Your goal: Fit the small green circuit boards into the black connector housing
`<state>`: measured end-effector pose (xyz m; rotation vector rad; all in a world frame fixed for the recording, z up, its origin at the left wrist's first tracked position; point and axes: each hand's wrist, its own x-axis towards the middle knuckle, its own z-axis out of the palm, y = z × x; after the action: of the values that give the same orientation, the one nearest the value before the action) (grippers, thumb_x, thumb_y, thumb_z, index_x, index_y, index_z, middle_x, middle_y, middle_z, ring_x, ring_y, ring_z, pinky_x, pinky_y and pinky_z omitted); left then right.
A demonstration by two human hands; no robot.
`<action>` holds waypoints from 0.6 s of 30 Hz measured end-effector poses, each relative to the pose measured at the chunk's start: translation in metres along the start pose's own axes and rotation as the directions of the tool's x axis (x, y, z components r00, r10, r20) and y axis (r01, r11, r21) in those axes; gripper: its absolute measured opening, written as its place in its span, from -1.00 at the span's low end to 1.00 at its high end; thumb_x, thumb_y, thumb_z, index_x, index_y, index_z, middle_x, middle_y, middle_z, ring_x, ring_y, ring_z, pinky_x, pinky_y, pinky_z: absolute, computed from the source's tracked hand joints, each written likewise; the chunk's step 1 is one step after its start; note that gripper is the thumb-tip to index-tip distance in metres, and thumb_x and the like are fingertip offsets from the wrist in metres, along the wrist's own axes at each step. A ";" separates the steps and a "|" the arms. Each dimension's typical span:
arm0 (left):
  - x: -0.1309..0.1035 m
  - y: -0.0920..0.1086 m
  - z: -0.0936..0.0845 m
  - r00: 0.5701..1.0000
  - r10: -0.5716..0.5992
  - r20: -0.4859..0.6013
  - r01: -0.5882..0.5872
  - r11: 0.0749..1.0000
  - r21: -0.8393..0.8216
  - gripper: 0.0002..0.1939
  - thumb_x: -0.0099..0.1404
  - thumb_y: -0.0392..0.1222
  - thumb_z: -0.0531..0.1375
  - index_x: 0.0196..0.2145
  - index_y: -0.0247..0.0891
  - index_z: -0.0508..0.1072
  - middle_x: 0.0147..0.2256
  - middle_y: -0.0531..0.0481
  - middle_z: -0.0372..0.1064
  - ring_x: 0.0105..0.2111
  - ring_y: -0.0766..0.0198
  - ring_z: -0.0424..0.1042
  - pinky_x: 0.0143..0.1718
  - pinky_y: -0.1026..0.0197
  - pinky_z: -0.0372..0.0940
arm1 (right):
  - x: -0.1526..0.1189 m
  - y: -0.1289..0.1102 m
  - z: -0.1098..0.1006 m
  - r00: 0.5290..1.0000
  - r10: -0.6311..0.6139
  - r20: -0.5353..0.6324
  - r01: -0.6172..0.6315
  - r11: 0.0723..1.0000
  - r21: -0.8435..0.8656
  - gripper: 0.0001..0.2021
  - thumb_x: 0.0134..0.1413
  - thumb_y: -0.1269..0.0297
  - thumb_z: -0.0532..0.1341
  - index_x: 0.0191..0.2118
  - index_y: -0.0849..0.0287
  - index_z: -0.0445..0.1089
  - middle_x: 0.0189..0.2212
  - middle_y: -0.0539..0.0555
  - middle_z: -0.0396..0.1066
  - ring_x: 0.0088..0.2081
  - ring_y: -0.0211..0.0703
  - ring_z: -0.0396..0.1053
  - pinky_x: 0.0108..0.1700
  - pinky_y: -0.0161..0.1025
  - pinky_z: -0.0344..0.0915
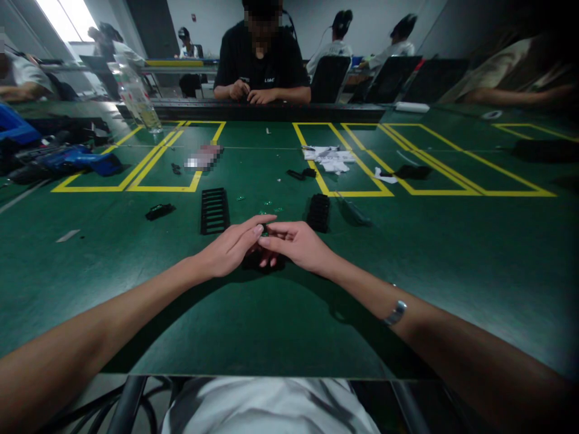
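Observation:
Over the middle of the table, my left hand [233,246] and my right hand [302,246] meet at the fingertips. Both are closed in a pinch around a small dark-green piece [265,231], mostly covered by the fingers. A dark shape lies in the shadow under the hands; its kind cannot be made out. Just beyond the fingers, several small shiny green pieces [268,204] lie scattered. A black slotted rack [215,211] lies beyond my left hand, and a second black slotted rack [318,213] beyond my right.
The green table [280,337] bears yellow tape outlines. A black part [160,211] lies at left, crumpled white paper [330,158] farther back, a clear bag [353,212] at right. Bottles [145,108] and blue-black gear [67,160] stand far left. A person [262,60] sits opposite.

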<state>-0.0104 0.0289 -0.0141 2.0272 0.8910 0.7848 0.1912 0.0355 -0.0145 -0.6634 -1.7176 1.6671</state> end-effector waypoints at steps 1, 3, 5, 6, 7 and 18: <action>0.000 0.000 0.000 1.000 0.003 -0.009 -0.003 1.000 0.002 -0.50 0.56 0.03 -0.14 0.26 -0.25 0.27 -0.36 0.00 0.40 -0.40 0.31 0.35 -0.35 0.27 0.25 | 0.000 0.000 0.000 1.000 0.002 -0.005 -0.002 1.000 0.015 -0.72 0.23 0.09 0.28 -0.23 0.26 0.49 -0.35 0.08 0.55 -0.41 -0.21 0.55 -0.42 -0.35 0.43; 0.000 0.001 0.000 1.000 0.010 -0.026 -0.010 1.000 0.010 -0.52 0.56 0.03 -0.14 0.22 -0.25 0.31 -0.35 0.00 0.40 -0.41 0.32 0.35 -0.36 0.28 0.25 | -0.001 0.002 -0.001 1.000 0.007 -0.018 -0.006 0.998 0.067 -0.68 0.26 0.04 0.25 -0.24 0.26 0.48 -0.38 0.08 0.54 -0.42 -0.19 0.56 -0.43 -0.35 0.43; 0.000 0.002 0.001 0.999 0.027 -0.042 -0.026 0.999 0.030 -0.53 0.56 0.02 -0.14 0.19 -0.26 0.33 -0.34 0.00 0.40 -0.43 0.33 0.35 -0.37 0.28 0.25 | -0.001 0.004 0.000 0.999 0.014 -0.030 -0.011 0.994 0.108 -0.64 0.30 0.01 0.20 -0.25 0.25 0.47 -0.41 0.07 0.52 -0.42 -0.17 0.57 -0.44 -0.34 0.43; 0.001 0.003 0.001 0.998 0.040 -0.049 -0.037 0.998 0.047 -0.53 0.56 0.01 -0.14 0.17 -0.27 0.35 -0.34 -0.01 0.40 -0.43 0.33 0.35 -0.37 0.28 0.26 | -0.002 0.004 0.000 0.999 0.016 -0.034 -0.012 0.994 0.109 -0.63 0.32 -0.01 0.18 -0.26 0.25 0.47 -0.43 0.07 0.52 -0.42 -0.17 0.57 -0.44 -0.34 0.43; 0.001 0.004 0.002 0.997 0.055 -0.056 -0.051 0.996 0.068 -0.54 0.56 0.00 -0.14 0.15 -0.28 0.36 -0.36 -0.01 0.40 -0.43 0.33 0.35 -0.37 0.28 0.26 | -0.002 0.004 0.001 0.999 0.018 -0.039 -0.014 0.995 0.096 -0.62 0.32 -0.02 0.17 -0.26 0.25 0.46 -0.42 0.07 0.52 -0.43 -0.17 0.57 -0.44 -0.33 0.43; 0.000 0.011 0.005 0.989 0.093 -0.119 -0.052 0.949 0.311 -0.57 0.56 -0.06 -0.14 -0.07 -0.33 0.44 -0.47 0.02 0.36 -0.48 0.34 0.35 -0.40 0.28 0.20 | -0.004 0.002 0.006 0.998 0.039 -0.054 -0.038 0.999 0.013 -0.65 0.38 0.00 0.09 -0.19 0.18 0.43 -0.42 0.06 0.54 -0.43 -0.16 0.54 -0.40 -0.26 0.46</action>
<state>-0.0026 0.0218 -0.0074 2.3109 1.0744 0.8734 0.1893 0.0292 -0.0165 -0.7334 -1.6650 1.6695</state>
